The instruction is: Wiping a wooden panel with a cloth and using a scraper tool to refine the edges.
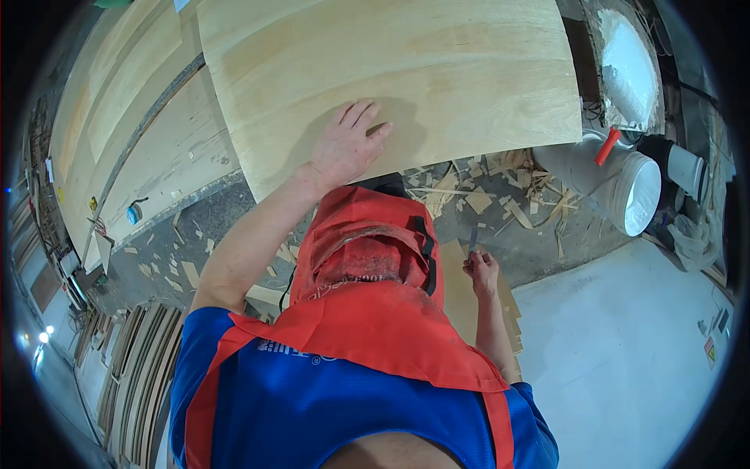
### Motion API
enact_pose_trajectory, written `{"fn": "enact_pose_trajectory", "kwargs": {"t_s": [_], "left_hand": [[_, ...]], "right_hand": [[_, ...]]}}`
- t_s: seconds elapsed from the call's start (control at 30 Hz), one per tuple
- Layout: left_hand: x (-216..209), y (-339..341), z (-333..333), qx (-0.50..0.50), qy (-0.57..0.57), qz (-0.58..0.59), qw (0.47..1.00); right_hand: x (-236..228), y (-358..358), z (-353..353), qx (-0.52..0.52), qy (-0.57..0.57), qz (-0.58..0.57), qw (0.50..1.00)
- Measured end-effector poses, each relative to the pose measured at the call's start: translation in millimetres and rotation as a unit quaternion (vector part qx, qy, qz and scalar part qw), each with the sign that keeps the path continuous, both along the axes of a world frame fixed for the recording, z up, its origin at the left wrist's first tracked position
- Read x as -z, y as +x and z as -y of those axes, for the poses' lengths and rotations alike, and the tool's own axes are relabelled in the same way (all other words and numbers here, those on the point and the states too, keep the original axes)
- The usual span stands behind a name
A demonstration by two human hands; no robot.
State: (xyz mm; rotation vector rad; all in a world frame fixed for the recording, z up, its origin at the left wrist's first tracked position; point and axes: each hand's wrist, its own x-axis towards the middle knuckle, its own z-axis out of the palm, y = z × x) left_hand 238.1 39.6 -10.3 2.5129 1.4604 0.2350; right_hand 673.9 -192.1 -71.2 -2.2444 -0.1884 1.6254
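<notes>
A wide, pale plywood sheet (437, 70) fills the upper middle of the head view. My left hand (348, 147) lies on it close to its near edge, fingers stretched out and the palm down. Lower on the right, beside my red apron (367, 250), my right hand (483, 275) is closed around a small tool with a narrow grey blade (473, 237), which looks like a knife. The blade points away from me, apart from the sheet. My fingers hide its handle. Below that hand, a stack of thin brown sheets (461, 301) shows partly behind the apron.
Wood scraps (478, 202) litter the floor beyond my apron. At the right stand a white bucket (582, 172), a red-handled tool (608, 147) and a board bearing white paste (625, 70). More panels (176, 148), with a blue round item (134, 213), lie left; stacked strips (141, 375) sit lower left.
</notes>
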Motion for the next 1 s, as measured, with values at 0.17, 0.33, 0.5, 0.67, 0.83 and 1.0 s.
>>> {"fn": "enact_pose_trajectory", "kwargs": {"t_s": [0.17, 0.33, 0.5, 0.67, 0.83, 1.0], "left_hand": [[-6, 4, 1, 0.037, 0.009, 0.017, 0.999], [13, -19, 37, 0.099, -0.071, 0.043, 0.992], [-4, 23, 27, 0.030, -0.010, 0.112, 0.993], [-31, 129, 16, 0.171, -0.233, 0.145, 0.946], [-47, 133, 38, 0.227, -0.446, 0.234, 0.834], [-70, 47, 73, 0.087, -0.528, 0.345, 0.771]], "right_hand": [[2, 3, -1, 0.005, 0.000, -0.009, 1.000], [2, 10, 0, 0.012, 0.003, -0.018, 1.000], [7, 12, 10, 0.022, -0.009, -0.001, 1.000], [6, 11, 4, -0.002, -0.006, -0.018, 1.000], [4, 28, 8, 0.023, 0.019, -0.014, 0.999], [19, 50, -4, 0.066, 0.089, 0.008, 0.994]]}}
